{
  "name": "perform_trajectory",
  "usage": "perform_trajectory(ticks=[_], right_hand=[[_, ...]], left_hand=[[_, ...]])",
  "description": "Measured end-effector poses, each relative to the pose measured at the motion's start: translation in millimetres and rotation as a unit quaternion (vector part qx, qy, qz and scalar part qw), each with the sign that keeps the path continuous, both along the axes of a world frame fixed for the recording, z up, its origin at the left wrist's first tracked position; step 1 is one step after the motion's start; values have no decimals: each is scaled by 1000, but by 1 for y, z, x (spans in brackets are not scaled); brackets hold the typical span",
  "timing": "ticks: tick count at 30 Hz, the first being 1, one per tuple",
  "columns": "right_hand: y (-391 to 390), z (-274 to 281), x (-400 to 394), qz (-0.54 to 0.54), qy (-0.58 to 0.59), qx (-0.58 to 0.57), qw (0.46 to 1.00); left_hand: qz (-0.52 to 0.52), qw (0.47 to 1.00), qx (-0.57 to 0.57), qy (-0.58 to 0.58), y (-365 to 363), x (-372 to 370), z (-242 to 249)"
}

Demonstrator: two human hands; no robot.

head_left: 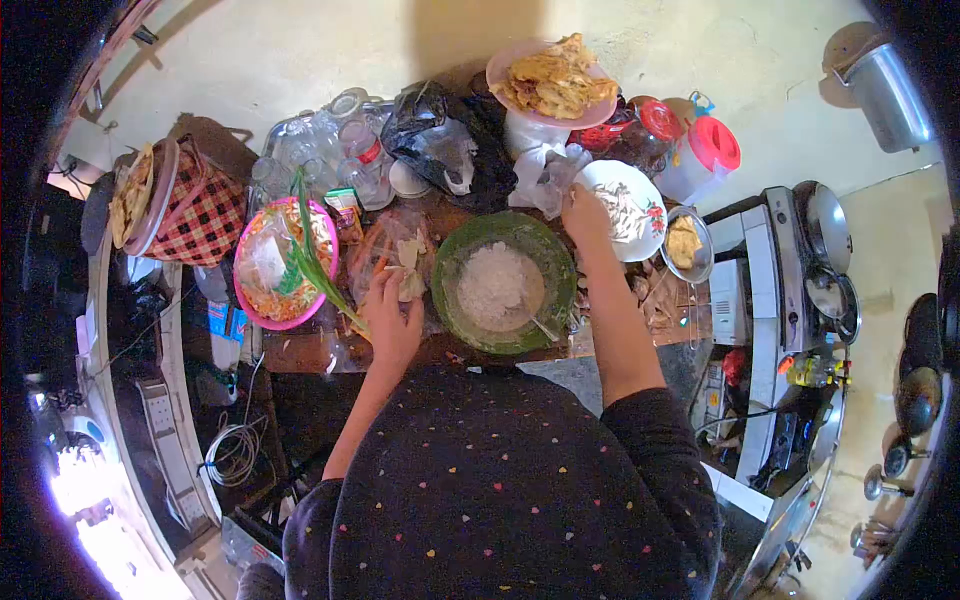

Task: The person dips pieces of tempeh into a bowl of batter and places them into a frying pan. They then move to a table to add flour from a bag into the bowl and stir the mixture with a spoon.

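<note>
A white plate [652, 182] with red floral marks holds a heap of small silvery fish [627, 210]. The fingers of my right hand [588, 218] are closed on its left rim. My left hand [393, 318] has its fingers stretched out and apart, right at the lower edge of a clear plastic bag [362, 262] with carrots and pale pieces in it. Between my hands is a green bowl [458, 318] of white flour [492, 283] and a wet, beige mix. A metal spoon [543, 328] leans in the bowl at its lower right.
At left stands a pink basin [240, 285] of shredded vegetables with green onions [312, 255] across it. Behind are glass jars [310, 145], a black plastic bag [430, 130] and a plate of fried fritters [560, 85]. A metal strainer [706, 262] and a stove [790, 240] are at right.
</note>
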State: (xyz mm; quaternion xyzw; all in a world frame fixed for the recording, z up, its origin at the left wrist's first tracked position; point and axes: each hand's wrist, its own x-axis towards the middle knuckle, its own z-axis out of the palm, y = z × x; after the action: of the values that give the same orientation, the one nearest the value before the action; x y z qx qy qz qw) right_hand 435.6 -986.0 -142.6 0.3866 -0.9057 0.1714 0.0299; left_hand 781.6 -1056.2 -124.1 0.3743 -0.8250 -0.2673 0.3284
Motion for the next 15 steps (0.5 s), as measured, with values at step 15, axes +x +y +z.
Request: perform_trajectory(ticks=[15], right_hand=[[91,-5,141,143,9,282,949]], left_hand=[[-49,998,45,-10,9,-24,0]])
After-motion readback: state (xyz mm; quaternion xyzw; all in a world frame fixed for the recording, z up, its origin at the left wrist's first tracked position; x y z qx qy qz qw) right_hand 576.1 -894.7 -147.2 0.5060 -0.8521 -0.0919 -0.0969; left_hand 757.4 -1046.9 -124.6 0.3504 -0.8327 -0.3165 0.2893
